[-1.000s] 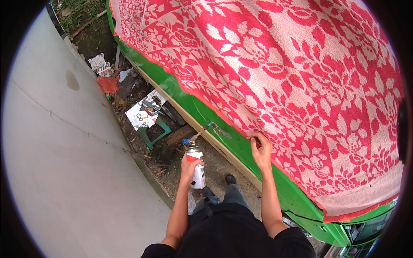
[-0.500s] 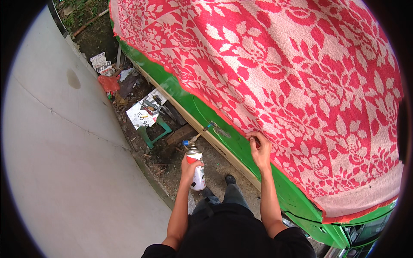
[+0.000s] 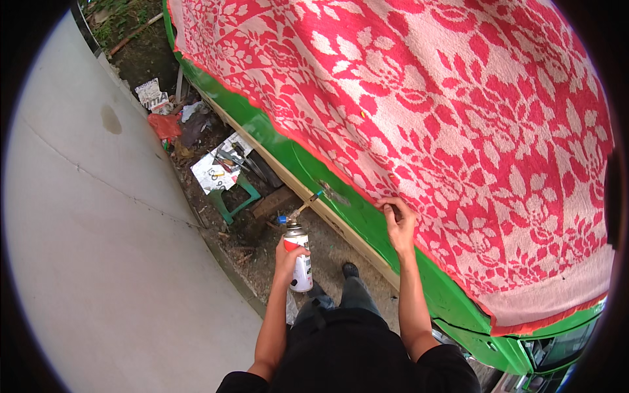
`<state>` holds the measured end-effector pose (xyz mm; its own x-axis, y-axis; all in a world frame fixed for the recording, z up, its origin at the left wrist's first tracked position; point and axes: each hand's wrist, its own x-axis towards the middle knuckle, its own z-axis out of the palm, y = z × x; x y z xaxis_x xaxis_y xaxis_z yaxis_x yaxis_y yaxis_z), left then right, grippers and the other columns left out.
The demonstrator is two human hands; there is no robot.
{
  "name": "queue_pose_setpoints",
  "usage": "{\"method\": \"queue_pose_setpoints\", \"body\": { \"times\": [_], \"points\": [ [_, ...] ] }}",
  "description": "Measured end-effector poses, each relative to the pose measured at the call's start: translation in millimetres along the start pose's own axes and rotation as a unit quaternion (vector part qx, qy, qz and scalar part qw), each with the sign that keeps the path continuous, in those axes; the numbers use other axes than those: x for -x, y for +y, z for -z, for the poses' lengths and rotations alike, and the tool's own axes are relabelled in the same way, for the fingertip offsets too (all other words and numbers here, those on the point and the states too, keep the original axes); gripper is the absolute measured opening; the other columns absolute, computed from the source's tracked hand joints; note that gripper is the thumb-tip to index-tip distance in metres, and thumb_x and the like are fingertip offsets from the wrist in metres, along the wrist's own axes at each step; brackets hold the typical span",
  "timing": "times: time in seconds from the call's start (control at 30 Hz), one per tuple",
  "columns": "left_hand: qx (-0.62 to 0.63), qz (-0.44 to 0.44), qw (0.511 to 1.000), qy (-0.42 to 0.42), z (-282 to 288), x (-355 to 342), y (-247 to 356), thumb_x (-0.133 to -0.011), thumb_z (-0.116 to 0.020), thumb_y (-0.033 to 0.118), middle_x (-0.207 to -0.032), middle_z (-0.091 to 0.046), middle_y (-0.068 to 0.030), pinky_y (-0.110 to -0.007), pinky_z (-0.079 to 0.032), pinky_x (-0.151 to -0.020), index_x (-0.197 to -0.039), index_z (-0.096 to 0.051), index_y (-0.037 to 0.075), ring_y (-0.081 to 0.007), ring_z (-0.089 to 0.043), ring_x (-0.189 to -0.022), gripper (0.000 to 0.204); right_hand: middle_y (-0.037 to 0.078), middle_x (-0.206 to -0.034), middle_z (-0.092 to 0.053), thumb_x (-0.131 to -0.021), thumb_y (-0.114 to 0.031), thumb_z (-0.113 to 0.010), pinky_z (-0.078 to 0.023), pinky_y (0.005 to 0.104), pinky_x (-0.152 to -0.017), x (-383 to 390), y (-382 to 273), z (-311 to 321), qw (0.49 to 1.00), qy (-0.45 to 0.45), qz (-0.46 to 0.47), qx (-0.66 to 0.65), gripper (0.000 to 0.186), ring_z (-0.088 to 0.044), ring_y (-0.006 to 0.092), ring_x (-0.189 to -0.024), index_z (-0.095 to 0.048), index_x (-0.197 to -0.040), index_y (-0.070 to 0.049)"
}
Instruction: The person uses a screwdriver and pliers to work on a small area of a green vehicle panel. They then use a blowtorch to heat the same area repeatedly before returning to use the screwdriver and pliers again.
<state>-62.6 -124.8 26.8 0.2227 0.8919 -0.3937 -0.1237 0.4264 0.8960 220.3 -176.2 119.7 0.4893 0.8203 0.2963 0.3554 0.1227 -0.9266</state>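
My left hand (image 3: 288, 262) grips a white and red gas canister (image 3: 301, 267) with a blowtorch head and blue knob (image 3: 283, 219). The torch nozzle (image 3: 305, 204) angles up toward a grey, scraped patch (image 3: 334, 192) on a green vehicle panel (image 3: 365, 229); a small blue glint sits at its tip, and I cannot tell if it is flame. My right hand (image 3: 400, 221), fingers bent and pinched, holds the hem of a red and white floral cloth (image 3: 458, 118) draped over the vehicle, right of the patch.
A pale curved wall (image 3: 98, 229) bounds the left. Along the panel runs a wooden plank (image 3: 357, 249). A green stool (image 3: 242, 200) carries a sheet (image 3: 208, 171) with tools. Scraps, a red bag (image 3: 164, 124) and plants (image 3: 114, 16) lie on the dirt behind.
My right hand has moved slightly upward with the cloth's hem. The torch in my left hand has shifted very slightly, still angled at the patch.
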Motion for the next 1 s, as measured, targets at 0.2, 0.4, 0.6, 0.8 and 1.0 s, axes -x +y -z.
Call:
{"method": "queue_pose_setpoints", "body": {
  "times": [0.2,0.4,0.6,0.8,1.0],
  "points": [
    [0.008,-0.015,1.000,0.007,2,16,-6,-0.063,-0.073,-0.001,-0.086,-0.063,-0.0043,-0.031,-0.050,-0.069,-0.103,-0.057,0.006,-0.0163,-0.063,-0.075,0.043,0.010,-0.094,-0.073,-0.098,0.001,-0.051,-0.054,0.0286,-0.079,15,-14,17,1.000,0.001,0.010,0.029,0.018,-0.067,0.0148,-0.086,-0.069,-0.102,0.004],
    [-0.002,-0.012,1.000,0.011,4,28,-17,-0.063,-0.073,0.000,-0.086,-0.063,-0.0040,-0.031,-0.050,-0.069,-0.104,-0.057,0.006,-0.0161,-0.062,-0.075,0.044,0.010,-0.093,-0.073,-0.098,0.001,-0.052,-0.054,0.0289,-0.080,28,-8,33,1.000,0.017,-0.008,0.012,0.018,-0.067,0.0151,-0.086,-0.069,-0.103,0.005],
    [-0.008,-0.014,0.999,0.031,-5,46,-26,-0.062,-0.074,0.001,-0.086,-0.063,-0.0038,-0.031,-0.049,-0.069,-0.104,-0.057,0.006,-0.0156,-0.061,-0.075,0.045,0.010,-0.094,-0.073,-0.098,0.003,-0.051,-0.054,0.0289,-0.081,37,-2,49,1.000,0.007,-0.009,-0.020,0.018,-0.067,0.0149,-0.087,-0.069,-0.103,0.005],
    [0.007,-0.017,0.998,0.059,-24,71,-36,-0.062,-0.074,0.000,-0.086,-0.063,-0.0035,-0.032,-0.050,-0.069,-0.104,-0.057,0.006,-0.0159,-0.061,-0.075,0.045,0.010,-0.093,-0.072,-0.099,0.001,-0.050,-0.052,0.0285,-0.081,43,-5,65,0.999,-0.029,-0.012,-0.040,0.019,-0.066,0.0145,-0.087,-0.069,-0.104,0.005],
    [-0.004,0.001,0.994,0.112,-49,112,-67,-0.064,-0.074,0.000,-0.087,-0.064,-0.0040,-0.032,-0.050,-0.069,-0.102,-0.058,0.007,-0.0160,-0.062,-0.075,0.042,0.010,-0.092,-0.072,-0.100,0.000,-0.052,-0.053,0.0290,-0.078,65,-7,85,0.993,-0.103,-0.019,-0.045,0.018,-0.066,0.0149,-0.086,-0.069,-0.103,0.005]
  ]
}}
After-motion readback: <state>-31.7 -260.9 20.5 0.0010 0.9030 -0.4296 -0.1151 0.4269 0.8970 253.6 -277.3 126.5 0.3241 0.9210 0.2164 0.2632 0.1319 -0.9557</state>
